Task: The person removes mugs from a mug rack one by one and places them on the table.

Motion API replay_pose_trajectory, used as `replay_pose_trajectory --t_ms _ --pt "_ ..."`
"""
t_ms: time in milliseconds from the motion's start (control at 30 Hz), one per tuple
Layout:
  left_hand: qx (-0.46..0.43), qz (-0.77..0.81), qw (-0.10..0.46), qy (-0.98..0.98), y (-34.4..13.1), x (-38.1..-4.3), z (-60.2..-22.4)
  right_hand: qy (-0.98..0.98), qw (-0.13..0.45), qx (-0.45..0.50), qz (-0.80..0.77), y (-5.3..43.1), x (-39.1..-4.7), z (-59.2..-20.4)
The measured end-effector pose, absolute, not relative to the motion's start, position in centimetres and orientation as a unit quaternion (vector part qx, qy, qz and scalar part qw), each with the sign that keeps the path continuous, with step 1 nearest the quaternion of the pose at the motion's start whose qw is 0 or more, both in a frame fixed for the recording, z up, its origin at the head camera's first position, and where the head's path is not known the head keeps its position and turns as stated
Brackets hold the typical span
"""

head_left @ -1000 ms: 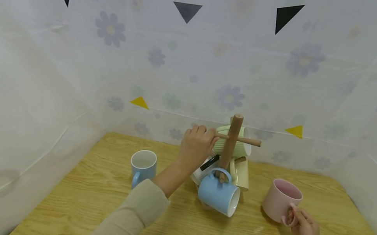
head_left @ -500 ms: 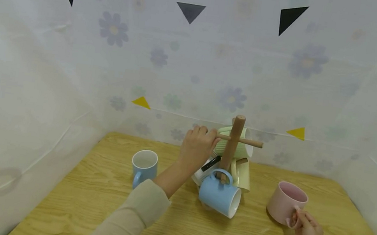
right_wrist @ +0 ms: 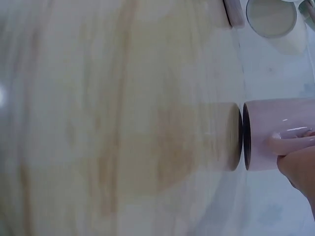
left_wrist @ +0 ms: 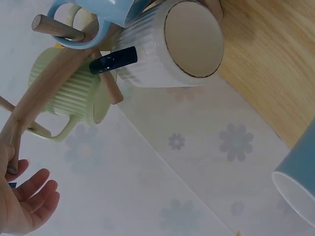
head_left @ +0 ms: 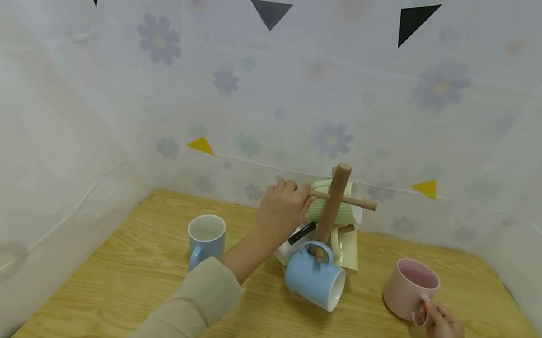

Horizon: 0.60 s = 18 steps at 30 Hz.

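Note:
My left hand (head_left: 282, 207) pinches the end of an upper peg on a wooden mug tree (head_left: 332, 207); in the left wrist view thumb and index finger meet at the peg (left_wrist: 15, 147) while the other fingers curl loosely. By its handle, my right hand (head_left: 446, 334) holds a pink mug (head_left: 403, 289) upright, close over the table at the right. From the tree hang a blue mug (head_left: 310, 278) at the front, a pale green ribbed mug (head_left: 316, 211), a cream mug (head_left: 348, 252) and a white ribbed mug with a black handle (left_wrist: 147, 49), partly hidden behind my left hand in the head view.
Another blue mug (head_left: 206, 240) stands upright on the wooden table (head_left: 124, 286), left of the tree and beside my left forearm. Right of the tree's post, an upper peg (head_left: 360, 203) sticks out bare. A flower-patterned white sheet (head_left: 282, 80) encloses the table's back and sides.
The pink mug, held by my right hand, has shifted slightly to the right, away from the mug tree. My left hand keeps its place on the peg.

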<state>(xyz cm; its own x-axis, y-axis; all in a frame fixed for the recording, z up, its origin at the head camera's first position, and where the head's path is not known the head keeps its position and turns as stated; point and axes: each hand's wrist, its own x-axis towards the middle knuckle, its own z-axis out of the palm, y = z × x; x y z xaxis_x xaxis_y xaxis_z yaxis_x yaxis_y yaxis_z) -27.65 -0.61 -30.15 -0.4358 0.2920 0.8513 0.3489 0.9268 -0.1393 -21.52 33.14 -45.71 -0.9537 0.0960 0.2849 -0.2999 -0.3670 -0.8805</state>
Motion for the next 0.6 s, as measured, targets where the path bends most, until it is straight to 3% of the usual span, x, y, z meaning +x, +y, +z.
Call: replay_pose_trajectory --t_ms 267,600 --pt "-0.193 -0.033 0.489 -0.850 -0.5 -27.6 -30.2 -0.744 0.135 -0.038 0.654 33.7 -20.9 -45.4" --pt "-0.195 -0.039 0.487 -0.850 -0.3 -27.5 -30.2 -0.766 0.147 -0.045 0.625 34.2 -20.0 -45.4"
